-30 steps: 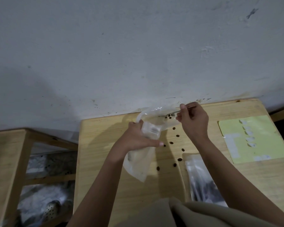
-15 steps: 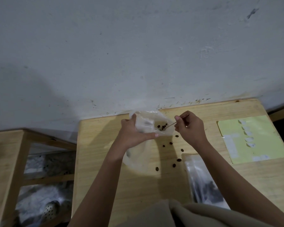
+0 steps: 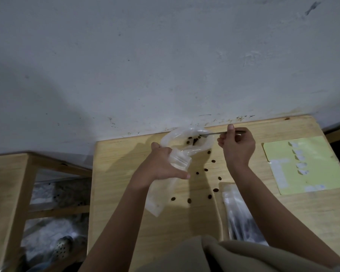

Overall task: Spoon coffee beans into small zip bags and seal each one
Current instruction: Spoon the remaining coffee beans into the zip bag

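Observation:
My left hand (image 3: 161, 163) grips a clear plastic bag (image 3: 177, 152) by its middle, its open mouth held up near the wall and its lower end hanging over the wooden table (image 3: 126, 173). Several coffee beans (image 3: 193, 141) show inside the mouth. My right hand (image 3: 237, 148) pinches a thin metal spoon (image 3: 214, 133) whose tip reaches into the bag's mouth. Several loose coffee beans (image 3: 205, 170) lie scattered on the table between my forearms.
A clear pouch with dark contents (image 3: 241, 216) lies under my right forearm. A yellow-green sheet with small white labels (image 3: 310, 165) sits at the right. A lower wooden shelf unit (image 3: 12, 183) with plastic-wrapped items stands at the left. The wall runs directly behind the table.
Both hands rose toward the wall. The bag's mouth opened wider and lifted, and the spoon levelled out, its tip moving into the mouth.

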The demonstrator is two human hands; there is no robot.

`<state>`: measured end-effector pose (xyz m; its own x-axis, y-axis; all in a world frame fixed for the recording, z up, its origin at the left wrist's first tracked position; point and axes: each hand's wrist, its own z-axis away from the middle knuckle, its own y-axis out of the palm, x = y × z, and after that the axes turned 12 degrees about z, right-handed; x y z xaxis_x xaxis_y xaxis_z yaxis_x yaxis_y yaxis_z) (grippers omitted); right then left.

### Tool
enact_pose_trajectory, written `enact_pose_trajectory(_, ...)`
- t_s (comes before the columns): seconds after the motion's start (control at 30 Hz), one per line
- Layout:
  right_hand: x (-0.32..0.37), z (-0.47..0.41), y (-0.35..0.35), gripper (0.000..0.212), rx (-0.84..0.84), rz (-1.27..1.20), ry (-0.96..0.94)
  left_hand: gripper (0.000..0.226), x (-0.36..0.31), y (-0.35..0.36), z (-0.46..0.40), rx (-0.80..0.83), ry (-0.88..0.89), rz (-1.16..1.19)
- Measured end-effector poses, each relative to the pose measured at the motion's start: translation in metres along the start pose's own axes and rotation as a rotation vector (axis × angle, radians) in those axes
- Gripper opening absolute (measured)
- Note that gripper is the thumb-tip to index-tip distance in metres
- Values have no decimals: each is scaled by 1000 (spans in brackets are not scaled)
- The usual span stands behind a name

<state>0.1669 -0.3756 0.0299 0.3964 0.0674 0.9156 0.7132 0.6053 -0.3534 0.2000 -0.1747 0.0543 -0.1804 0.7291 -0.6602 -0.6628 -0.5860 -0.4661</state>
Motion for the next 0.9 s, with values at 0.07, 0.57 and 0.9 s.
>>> enact_pose_trajectory(0.07,0,0,-3,18,42,81,-72,71,-1,0,0,-10,-1,3)
enact_pose_trajectory(0.57,-7,4,-6,9,183,586,-595,84,-23,2,-3,-54,32,62)
enact_pose_trajectory(0.9,-21,6,-12,7,45,577,-927,79,-55,6,8,-50,88,-8)
